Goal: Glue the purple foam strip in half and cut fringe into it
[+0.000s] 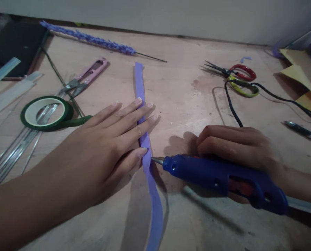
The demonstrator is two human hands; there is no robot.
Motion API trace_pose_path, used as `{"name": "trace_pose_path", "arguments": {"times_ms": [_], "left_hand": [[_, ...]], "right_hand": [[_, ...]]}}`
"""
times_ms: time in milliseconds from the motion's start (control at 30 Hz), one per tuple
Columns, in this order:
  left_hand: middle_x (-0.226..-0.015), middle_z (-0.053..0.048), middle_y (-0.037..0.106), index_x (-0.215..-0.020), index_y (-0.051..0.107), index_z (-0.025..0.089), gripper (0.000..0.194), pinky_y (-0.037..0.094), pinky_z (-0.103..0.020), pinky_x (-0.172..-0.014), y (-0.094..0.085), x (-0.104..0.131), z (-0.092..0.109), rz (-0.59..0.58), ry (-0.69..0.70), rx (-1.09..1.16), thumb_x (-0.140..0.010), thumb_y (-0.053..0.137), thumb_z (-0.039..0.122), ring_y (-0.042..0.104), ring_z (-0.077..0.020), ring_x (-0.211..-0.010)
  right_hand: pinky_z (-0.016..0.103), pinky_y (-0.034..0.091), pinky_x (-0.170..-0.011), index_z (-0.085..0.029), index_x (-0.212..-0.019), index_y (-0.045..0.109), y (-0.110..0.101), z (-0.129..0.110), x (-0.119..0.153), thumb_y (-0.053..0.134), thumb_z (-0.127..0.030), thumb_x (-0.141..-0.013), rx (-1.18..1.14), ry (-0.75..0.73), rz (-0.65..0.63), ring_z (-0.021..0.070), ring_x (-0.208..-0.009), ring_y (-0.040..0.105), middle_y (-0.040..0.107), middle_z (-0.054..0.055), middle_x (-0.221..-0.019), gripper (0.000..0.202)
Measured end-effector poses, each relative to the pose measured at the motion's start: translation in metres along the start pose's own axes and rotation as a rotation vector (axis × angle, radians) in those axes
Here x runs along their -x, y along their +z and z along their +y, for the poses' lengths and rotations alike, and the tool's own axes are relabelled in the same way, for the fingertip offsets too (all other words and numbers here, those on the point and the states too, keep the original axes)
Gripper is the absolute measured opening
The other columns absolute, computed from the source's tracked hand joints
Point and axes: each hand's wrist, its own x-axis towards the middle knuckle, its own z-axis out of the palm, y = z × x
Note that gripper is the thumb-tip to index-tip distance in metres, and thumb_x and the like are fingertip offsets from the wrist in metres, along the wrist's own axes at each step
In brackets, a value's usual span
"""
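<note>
A long purple strip (pixel 155 205), paper or foam by its look, runs from the middle of the table toward me. My left hand (pixel 118 139) lies flat across it, fingers stretched out and pressing it down. In my right hand (pixel 236 146) is a blue hot glue gun (pixel 197 174), held on its side with the fingers wrapped round it. Its metal nozzle points left and meets the strip's right edge just below my left thumb; whether it touches, I cannot tell. A clear glue stick (pixel 304 205) sticks out of its back end.
Green tape (pixel 46 113), pink thread snips (pixel 89 76), wires and translucent glue sticks (pixel 11 97) lie left, near a dark tablet-like object (pixel 16 48). A fuzzy purple stem (pixel 92 40) lies behind. Scissors (pixel 234 75), a black cord (pixel 275 94), a pen (pixel 302 130) and yellow paper (pixel 302 76) are right.
</note>
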Motion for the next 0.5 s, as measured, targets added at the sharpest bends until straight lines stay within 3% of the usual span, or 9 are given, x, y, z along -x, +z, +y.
{"name": "trace_pose_path", "arguments": {"times_ms": [267,500], "left_hand": [[-0.196,-0.002,0.038,-0.188,0.039,0.030,0.064,0.032,-0.064,-0.150,0.0002,-0.0024,-0.0021,-0.006,0.000,0.020,-0.126,0.037,0.046,0.039,-0.0358,-0.182],[-0.196,-0.003,0.040,-0.186,0.043,0.027,0.065,0.028,-0.061,-0.152,0.0000,-0.0002,-0.0015,0.006,-0.008,0.030,-0.123,0.039,0.044,0.039,-0.0367,-0.181]], "right_hand": [[0.034,0.045,-0.067,-0.023,-0.103,0.059,-0.0021,0.0016,-0.0027,0.040,-0.060,-0.129,-0.040,-0.011,-0.011,0.0172,-0.076,0.057,0.061,0.001,-0.088,0.049],[0.034,0.046,-0.067,-0.024,-0.101,0.058,-0.0032,0.0005,-0.0046,0.039,-0.062,-0.129,-0.034,0.003,-0.013,0.0166,-0.075,0.059,0.060,0.001,-0.087,0.051]]}}
